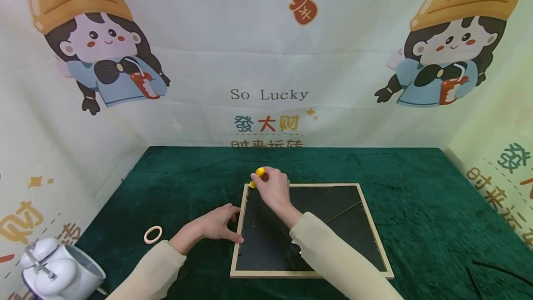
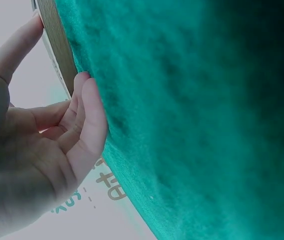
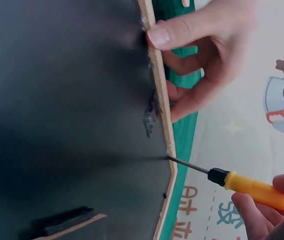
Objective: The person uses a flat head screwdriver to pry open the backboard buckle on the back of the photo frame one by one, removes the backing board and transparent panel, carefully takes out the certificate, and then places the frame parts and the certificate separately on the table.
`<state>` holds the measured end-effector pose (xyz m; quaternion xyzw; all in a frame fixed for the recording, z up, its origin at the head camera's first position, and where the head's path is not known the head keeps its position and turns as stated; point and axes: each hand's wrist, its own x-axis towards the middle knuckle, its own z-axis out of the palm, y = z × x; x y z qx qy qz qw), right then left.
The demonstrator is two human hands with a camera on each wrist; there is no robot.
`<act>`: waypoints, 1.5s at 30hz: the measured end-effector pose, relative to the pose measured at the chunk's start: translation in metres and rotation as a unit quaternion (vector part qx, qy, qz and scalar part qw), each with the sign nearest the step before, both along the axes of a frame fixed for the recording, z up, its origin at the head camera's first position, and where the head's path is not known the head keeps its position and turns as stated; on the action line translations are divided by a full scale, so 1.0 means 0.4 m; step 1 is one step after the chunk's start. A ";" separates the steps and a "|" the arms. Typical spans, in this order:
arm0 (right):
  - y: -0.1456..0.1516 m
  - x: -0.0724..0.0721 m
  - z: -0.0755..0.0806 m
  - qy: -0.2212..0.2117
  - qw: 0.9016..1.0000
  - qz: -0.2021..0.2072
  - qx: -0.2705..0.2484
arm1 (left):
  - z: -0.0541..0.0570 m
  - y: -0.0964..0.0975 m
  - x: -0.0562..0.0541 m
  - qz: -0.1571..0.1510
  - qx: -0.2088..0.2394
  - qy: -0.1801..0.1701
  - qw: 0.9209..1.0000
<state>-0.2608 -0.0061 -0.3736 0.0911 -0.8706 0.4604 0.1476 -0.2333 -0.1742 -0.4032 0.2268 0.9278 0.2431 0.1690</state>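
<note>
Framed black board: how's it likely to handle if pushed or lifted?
The framed black board is probably stiff: its pale rim runs straight. It seems unlikely to roll or tip, lying flat on the green cloth, whose fuzzy nap may add some drag.

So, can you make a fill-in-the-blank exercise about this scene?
The right hand holds a metal-shafted screwdriver with a handle coloured ____.
The left hand touches the pale wooden frame around a rectangular panel coloured ____.
English lettering on the white backdrop says So ____.

Missing words: yellow; black; Lucky.
</note>
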 end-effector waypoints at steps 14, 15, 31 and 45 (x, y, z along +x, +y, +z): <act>0.021 0.004 0.017 0.098 0.994 0.005 0.045 | 0.002 0.017 -0.002 0.015 -0.006 -0.018 1.000; 0.028 0.001 0.033 0.105 0.994 0.003 0.037 | 0.004 0.018 -0.004 0.015 -0.007 -0.016 1.000; 0.207 0.112 0.010 -0.193 0.914 0.076 -0.348 | 0.006 0.000 -0.096 0.067 0.042 -0.071 0.994; 0.219 0.263 -0.122 -0.316 0.870 0.101 -0.365 | 0.001 0.027 -0.198 0.101 0.060 -0.147 0.982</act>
